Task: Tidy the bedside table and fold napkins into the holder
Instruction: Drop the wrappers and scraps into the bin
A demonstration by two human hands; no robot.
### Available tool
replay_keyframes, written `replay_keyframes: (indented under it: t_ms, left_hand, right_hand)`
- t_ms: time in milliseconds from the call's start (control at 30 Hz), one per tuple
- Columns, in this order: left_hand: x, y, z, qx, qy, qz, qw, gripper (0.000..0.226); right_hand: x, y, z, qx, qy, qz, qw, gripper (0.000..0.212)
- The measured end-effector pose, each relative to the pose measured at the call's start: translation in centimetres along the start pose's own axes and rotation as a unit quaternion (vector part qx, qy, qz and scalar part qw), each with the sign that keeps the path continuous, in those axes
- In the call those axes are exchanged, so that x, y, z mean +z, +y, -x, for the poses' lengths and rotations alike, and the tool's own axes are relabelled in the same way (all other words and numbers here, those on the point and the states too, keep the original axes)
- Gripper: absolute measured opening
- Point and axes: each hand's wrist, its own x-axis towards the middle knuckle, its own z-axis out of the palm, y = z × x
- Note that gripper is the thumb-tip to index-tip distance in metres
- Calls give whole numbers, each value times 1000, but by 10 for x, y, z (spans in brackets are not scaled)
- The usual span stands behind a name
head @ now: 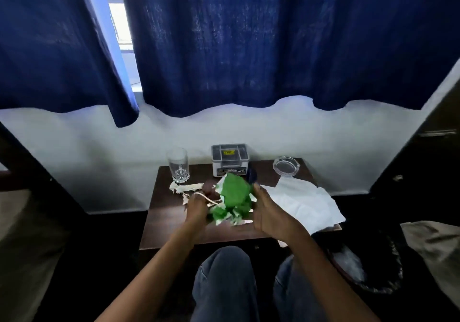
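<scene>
Clutter covers the small dark wooden bedside table (174, 224): torn cream paper scraps (185, 188), a loose white paper napkin (302, 203) overhanging its right edge, a cut-glass tumbler (178, 165), a round glass ashtray (286, 167), and a grey plastic napkin holder (230, 159) at the back. The left hand (196, 209) and right hand (267, 212) both clutch a crumpled green-and-white wrapper (234, 201) between them. Swinging it sideways could, I reckon, clip the tumbler or nudge the overhanging napkin off the table.
</scene>
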Motion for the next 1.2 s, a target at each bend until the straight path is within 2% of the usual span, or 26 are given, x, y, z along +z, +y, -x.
replay_keyframes:
  t_ms: [133,200,267,333,400,467,567,667,733,833,900,1067,1200]
  left_hand:
    - [19,-18,-2,27,-42,-130,990,24]
    - [34,-17,8,11,-72,-125,989,22]
    - [50,-14,14,1,-109,-128,986,17]
    - [66,-16,12,2,-139,-126,982,3]
    - [83,-21,8,-3,-162,-124,979,12]
    - [105,-27,6,-22,-185,-130,974,10]
    - [137,-39,8,-49,-230,-129,963,27]
    - [163,-54,11,-69,-258,-128,955,32]
    - [177,-62,11,-69,-274,-149,948,30]
    - [190,-72,11,-64,-286,-169,941,26]
    - [194,-76,11,-60,-288,-176,939,27]
    - [195,-78,4,-57,-278,-180,942,27]
    - [188,-74,2,-54,-276,-172,944,22]
  right_hand:
    - [-21,-8,6,-20,45,12,999,40]
    - [-38,-13,13,-30,81,-25,996,43]
    - [-60,-17,23,-54,118,-81,988,35]
    - [-87,-21,37,-88,165,-136,973,27]
    - [-118,-23,51,-121,220,-169,953,30]
    - [-154,-19,66,-161,288,-205,922,40]
    - [-206,-9,90,-225,427,-250,839,52]
    - [-246,-2,109,-228,555,-277,750,53]
    - [-264,1,120,-220,600,-262,723,60]
    - [-282,4,129,-195,616,-208,734,81]
    - [-292,5,131,-173,611,-194,748,81]
    - [-310,10,129,-134,588,-224,766,46]
    - [-297,13,127,-130,577,-216,777,29]
